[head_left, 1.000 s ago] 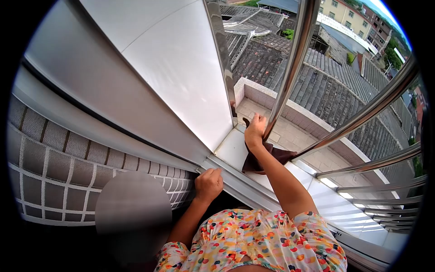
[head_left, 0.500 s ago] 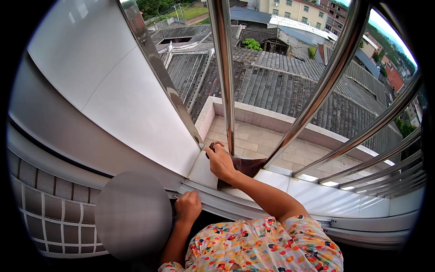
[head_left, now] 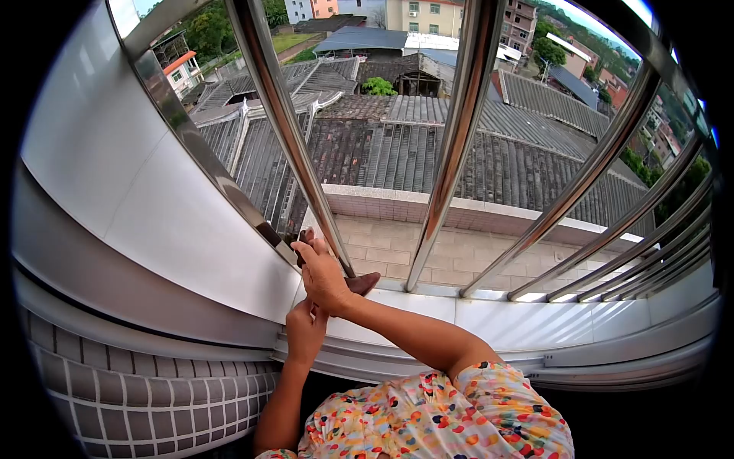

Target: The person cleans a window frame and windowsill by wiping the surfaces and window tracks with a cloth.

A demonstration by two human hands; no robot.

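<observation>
Gripping a dark brown rag [head_left: 359,284], right hand [head_left: 323,277] presses the sill corner between bars; left hand [head_left: 305,330] curls on the window track [head_left: 397,366].

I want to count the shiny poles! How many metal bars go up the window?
About 9 metal bars: one along the white wall on the left, one by the right hand, three across the middle, roughly four bunched at the right edge, where more may be hidden.
</observation>
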